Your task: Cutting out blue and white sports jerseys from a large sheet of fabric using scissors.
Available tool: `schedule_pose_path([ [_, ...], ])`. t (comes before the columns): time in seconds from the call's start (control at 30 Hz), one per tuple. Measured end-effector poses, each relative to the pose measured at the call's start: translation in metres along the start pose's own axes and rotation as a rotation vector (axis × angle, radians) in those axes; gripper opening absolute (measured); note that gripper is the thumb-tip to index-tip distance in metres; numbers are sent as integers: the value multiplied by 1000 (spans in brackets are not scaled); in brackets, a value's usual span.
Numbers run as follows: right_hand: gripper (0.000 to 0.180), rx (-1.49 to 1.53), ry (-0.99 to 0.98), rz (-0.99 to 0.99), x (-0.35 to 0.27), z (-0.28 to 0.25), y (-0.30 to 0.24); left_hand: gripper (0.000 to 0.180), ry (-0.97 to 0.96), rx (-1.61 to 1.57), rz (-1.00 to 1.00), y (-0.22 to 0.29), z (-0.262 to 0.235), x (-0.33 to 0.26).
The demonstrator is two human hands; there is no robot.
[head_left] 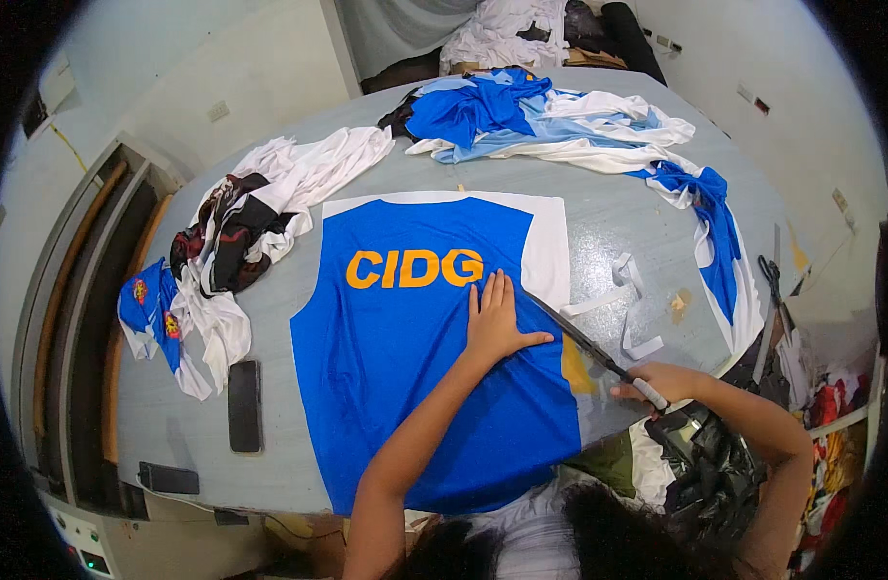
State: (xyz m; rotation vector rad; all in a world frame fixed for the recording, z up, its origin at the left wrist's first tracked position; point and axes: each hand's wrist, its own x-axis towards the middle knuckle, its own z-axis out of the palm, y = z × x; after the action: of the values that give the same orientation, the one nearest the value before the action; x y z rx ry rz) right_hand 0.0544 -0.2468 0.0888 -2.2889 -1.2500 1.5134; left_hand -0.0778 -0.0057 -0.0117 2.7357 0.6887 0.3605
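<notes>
**Jersey pinned flat, shears at its right edge**

Blue jersey (415, 358) spread flat at centre frame on the grey worktop (608, 222), white sleeve panels along its top and right, orange lettering across the chest. Left hand (494, 319) pressed palm-down on the blue cloth just right of the lettering, fingers (492, 290) straight and together, thumb splayed right, gripping nothing. Right hand (657, 382) at right of centre near the worktop's edge, closed around the handle of long shears (584, 343); blades slanting up-left along the jersey's right edge, touching or just above the cloth, hard to tell which. White strips (628, 290) lying just right of the blades. Black phone (244, 406) at lower left. Pile of white and dark cloth (260, 213) at upper left; blue-and-white heap (550, 121) along the top. Second scissors (771, 275) at far right.
</notes>
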Motion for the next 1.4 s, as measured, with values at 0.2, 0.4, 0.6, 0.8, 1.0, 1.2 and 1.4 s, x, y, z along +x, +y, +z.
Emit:
schedule_pose_path([
  [0.2, 55, 4, 32, 12, -4, 10, -15, 121, -14, 8, -15, -1, -1, -2],
  [0.4, 53, -73, 81, -57, 4, 15, -2, 121, -18, 1, -18, -1, -1, -2],
  [0.6, 54, 35, 59, 3, -3, 19, -17, 121, -8, -9, -12, -1, 0, 0],
  [0.8, 51, 97, 68, 13, -4, 25, -24, 122, 1, -24, -15, -3, 1, -2],
  [1.0, 50, 105, 90, -53, 0, 34, -15, 111, 24, -43, 6, -6, 0, 0],
  [1.2, 57, 121, -4, 15, 4, 31, -13, 55, -25, -218, 146, -39, -26, 32],
  [1.4, 65, 108, -67, 25, 14, 22, -27, 73, -120, -193, 288, -55, -26, 53],
])
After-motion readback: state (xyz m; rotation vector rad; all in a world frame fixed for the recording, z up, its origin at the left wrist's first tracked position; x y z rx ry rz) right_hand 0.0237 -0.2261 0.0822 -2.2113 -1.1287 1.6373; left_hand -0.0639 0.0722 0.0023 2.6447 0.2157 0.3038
